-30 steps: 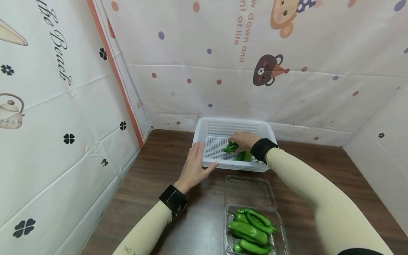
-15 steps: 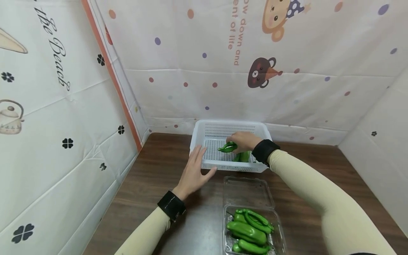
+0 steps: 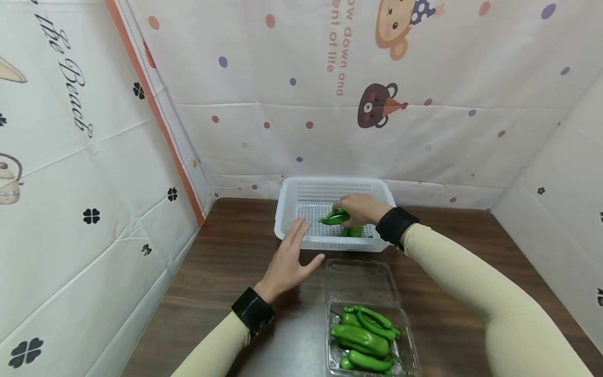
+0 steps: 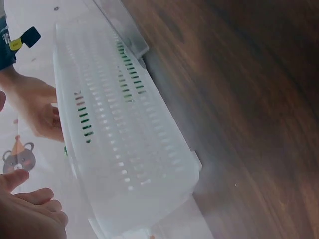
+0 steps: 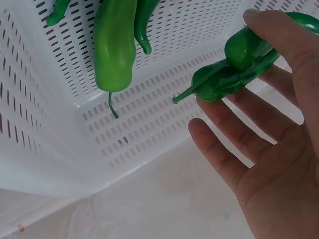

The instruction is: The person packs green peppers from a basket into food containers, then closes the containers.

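My right hand (image 3: 360, 207) is over the white perforated basket (image 3: 320, 243), its thumb and fingers pinching a dark green pepper (image 5: 219, 82). That pepper is curled, with a thin stem and a rounded lobe beside it. Below it in the basket lie a lighter green pepper (image 5: 114, 47) and slimmer green ones, partly hidden by my hand in the head view. My left hand (image 3: 286, 266) hovers at the basket's front left corner, fingers extended and thumb spread, holding nothing. From the left wrist camera, the basket's slotted wall (image 4: 124, 144) shows green through its gaps.
Nearer me on the brown table (image 3: 212, 293) sits a hinged clear plastic box (image 3: 411, 361) with several green peppers (image 3: 360, 340) inside. Its lid (image 3: 361, 280) lies folded back toward the basket. A printed white sheet (image 3: 264, 146) rises behind the basket, with others at both sides.
My left hand has drawn back slightly from the basket's rim toward me. The right hand keeps its grip on the pepper over the basket. The whole head view has shifted a little.
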### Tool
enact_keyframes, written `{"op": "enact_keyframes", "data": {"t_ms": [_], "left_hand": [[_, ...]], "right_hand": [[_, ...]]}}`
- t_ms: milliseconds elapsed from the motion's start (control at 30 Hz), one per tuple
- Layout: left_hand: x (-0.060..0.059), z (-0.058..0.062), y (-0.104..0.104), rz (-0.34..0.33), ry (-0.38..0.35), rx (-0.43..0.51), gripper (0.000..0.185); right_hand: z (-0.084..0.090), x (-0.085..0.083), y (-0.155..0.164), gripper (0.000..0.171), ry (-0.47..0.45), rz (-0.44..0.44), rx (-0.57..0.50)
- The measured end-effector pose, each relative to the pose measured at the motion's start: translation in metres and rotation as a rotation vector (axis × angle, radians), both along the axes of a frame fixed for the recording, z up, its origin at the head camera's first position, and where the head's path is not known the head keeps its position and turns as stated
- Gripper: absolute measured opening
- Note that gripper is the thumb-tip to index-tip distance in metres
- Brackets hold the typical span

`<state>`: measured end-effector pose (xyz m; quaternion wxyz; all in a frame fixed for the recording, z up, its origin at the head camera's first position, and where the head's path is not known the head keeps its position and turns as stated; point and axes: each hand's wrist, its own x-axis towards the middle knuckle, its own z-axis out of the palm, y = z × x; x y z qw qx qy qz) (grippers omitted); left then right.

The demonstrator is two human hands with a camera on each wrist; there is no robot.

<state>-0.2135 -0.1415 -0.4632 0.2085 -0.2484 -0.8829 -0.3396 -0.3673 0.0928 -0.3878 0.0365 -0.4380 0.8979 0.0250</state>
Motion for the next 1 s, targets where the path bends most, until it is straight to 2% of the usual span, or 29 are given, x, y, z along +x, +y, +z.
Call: {"op": "enact_keyframes", "data": {"t_ms": [200,433,600,833,1000], "left_hand": [[0.006,0.000,0.002,-0.052,0.022,-0.010,0.084],[0.011,-0.001,0.005,-0.085,0.041,-0.017,0.089],[0.015,-0.002,0.005,-0.111,0.028,-0.019,0.094],[0.022,-0.005,0.008,-0.147,0.013,-0.030,0.098],[0.028,-0.004,0.010,-0.166,0.017,-0.038,0.099]], "right_hand": [[0.008,0.007,0.006,0.044,-0.004,0.012,-0.015],[0.010,0.015,0.017,0.044,0.008,0.032,-0.053],[0.014,0.025,0.021,0.046,0.057,0.047,-0.059],[0.020,0.040,0.028,0.045,0.069,0.041,-0.041],[0.022,0.050,0.035,0.046,0.087,0.067,-0.054]]}}
